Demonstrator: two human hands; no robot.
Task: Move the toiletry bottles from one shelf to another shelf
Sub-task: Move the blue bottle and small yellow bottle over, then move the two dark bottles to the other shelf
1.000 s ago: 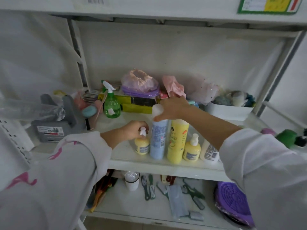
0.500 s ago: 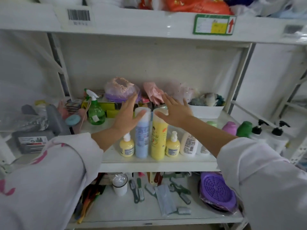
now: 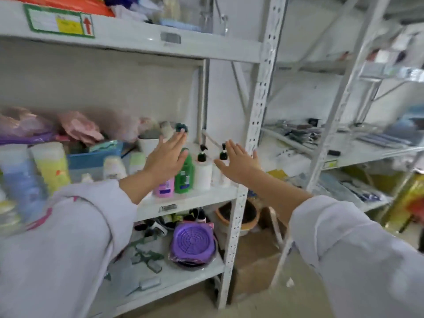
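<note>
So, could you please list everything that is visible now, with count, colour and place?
pink bottle: 1, pink, middle shelf, partly behind the left hand
green bottle: 1, green, right of the pink one
pump bottles: 2, white with black pumps, right end of middle shelf
tall bottles: 2, one yellow, one blue, blurred, left part of middle shelf
blue box: 1, blue, behind the bottles
purple round item: 1, purple, lower shelf
basin: 1, orange-brown, on the floor behind the upright
shelving unit: white; a second one stands to the right
left hand: open, flat, over the pink bottle
right hand: open, beside the pump bottles
</note>
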